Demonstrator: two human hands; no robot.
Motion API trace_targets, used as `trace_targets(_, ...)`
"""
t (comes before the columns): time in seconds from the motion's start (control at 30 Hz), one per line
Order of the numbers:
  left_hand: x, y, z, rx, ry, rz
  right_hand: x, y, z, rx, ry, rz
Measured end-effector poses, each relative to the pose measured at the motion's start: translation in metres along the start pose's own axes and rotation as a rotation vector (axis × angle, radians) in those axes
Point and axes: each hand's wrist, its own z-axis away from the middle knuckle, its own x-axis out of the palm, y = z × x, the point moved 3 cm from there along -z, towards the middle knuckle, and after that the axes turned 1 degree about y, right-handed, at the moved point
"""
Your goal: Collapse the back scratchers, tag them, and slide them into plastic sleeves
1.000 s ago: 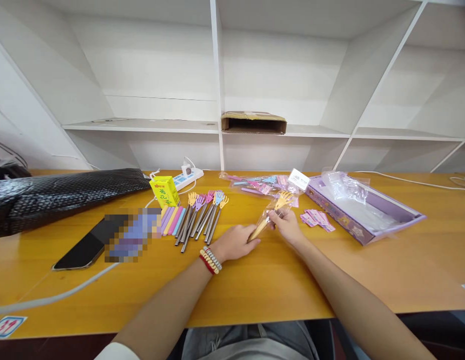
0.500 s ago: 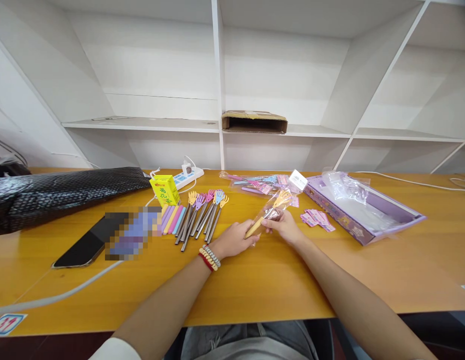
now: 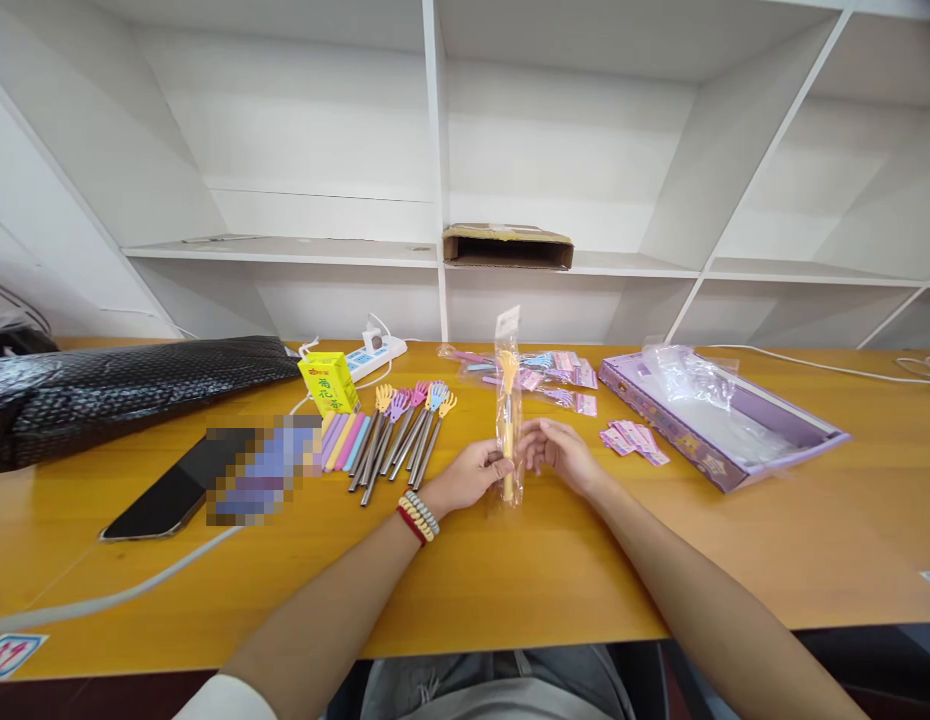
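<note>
My left hand (image 3: pixel 471 478) grips a yellow back scratcher (image 3: pixel 508 405) inside a clear plastic sleeve, thumb across its handle. The scratcher stands nearly upright, its hand-shaped head at the top and the sleeve's end rising above it. Just to its right is my right hand (image 3: pixel 561 455), fingers loosely bent and apart, close to the sleeve; whether they touch it I cannot tell. On the left lie several unwrapped back scratchers (image 3: pixel 405 430) with metal shafts and coloured heads, beside coloured handle tubes (image 3: pixel 343 440). Behind the held one are bagged back scratchers (image 3: pixel 544 368).
Pink cards (image 3: pixel 634 441) lie right of my right hand, before a purple box (image 3: pixel 724 470) with clear plastic bags inside. At the left are a yellow carton (image 3: pixel 328 382), a power strip (image 3: pixel 379 357), a phone (image 3: pixel 165 495) and a black wrapped bundle (image 3: pixel 135 395).
The bagged back scratcher has turned from slanting to nearly upright. My right hand has let go of it and its fingers have spread. A white tag near the bagged pile no longer shows.
</note>
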Motion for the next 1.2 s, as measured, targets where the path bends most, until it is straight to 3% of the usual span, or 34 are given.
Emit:
trace_targets(0.1,-0.002,-0.001,-0.001,0.012,0.079,0.061,0.000,0.003,0.000,0.050,0.026,0.106)
trace_targets(0.27,-0.006,-0.001,-0.003,0.085,0.164,0.057,0.008,0.008,0.004,0.145,-0.133,0.254)
trace_targets(0.4,-0.009,-0.004,-0.003,0.072,0.201,-0.025,0.009,0.008,0.005,0.165,-0.175,0.271)
trace_targets(0.67,-0.006,-0.001,-0.002,0.109,0.135,-0.025,0.012,0.005,0.007,0.178,-0.248,0.285)
trace_targets(0.93,-0.006,-0.002,-0.002,0.075,0.149,-0.073,0.009,0.009,0.006,0.218,-0.240,0.299)
trace_targets(1.2,-0.007,-0.001,-0.002,0.073,0.197,-0.084,0.011,0.006,0.008,0.201,-0.315,0.250)
